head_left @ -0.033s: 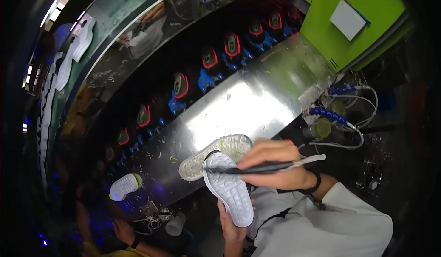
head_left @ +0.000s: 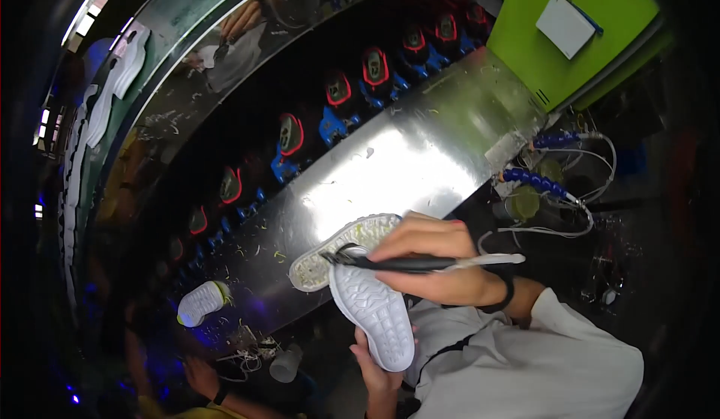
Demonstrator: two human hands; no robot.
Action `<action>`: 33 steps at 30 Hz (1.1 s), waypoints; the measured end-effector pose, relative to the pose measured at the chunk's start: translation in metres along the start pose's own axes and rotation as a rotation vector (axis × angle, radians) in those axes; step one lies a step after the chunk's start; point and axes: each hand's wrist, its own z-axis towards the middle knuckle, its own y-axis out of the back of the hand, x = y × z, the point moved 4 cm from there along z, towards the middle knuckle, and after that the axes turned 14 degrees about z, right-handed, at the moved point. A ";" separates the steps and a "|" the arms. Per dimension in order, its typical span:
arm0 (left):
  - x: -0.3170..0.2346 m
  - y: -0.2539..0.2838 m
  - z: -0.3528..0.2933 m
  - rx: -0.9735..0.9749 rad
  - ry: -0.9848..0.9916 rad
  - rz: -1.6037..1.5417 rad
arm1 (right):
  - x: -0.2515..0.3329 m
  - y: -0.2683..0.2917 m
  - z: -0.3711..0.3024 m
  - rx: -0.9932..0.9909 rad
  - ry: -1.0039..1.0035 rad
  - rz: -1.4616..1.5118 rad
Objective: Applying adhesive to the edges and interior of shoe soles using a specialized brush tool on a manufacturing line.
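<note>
Nearest, at the lower edge, a white sole is held tilted, tread upward, its lower end clasped by the left hand. Above it, the right hand is closed round a slim black tool with a pale tail. The hands are apart, each gripping its own thing. The tool's tip is placed at the sole's upper end; whether it touches cannot be told, nor can its exact kind.

Handwork at the sole's upper edge is judged to be the step in hand. For the next move, a firm hold from below and a finely guided tip seem to be called for.

Just beyond, partly covered by the sole and the right hand, a mottled sole is laid on the metal table. Yellow scraps are scattered near it. Toward the table's left end a small white piece with yellow-green edging is set down; below it, a co-worker's hand is seen.

Along the far side, red-rimmed forms are lined up on blue mounts. At upper right, a white card is borne by a green cabinet.
</note>
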 end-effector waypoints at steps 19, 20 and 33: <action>-0.079 -0.066 0.064 0.224 0.009 -0.112 | 0.030 -0.031 -0.061 0.361 -0.054 0.209; -0.083 -0.061 0.067 0.327 0.084 -0.062 | 0.032 -0.029 -0.062 0.409 -0.078 0.212; -0.130 0.019 0.007 0.226 -0.074 0.176 | 0.003 -0.025 -0.072 0.378 -0.231 0.543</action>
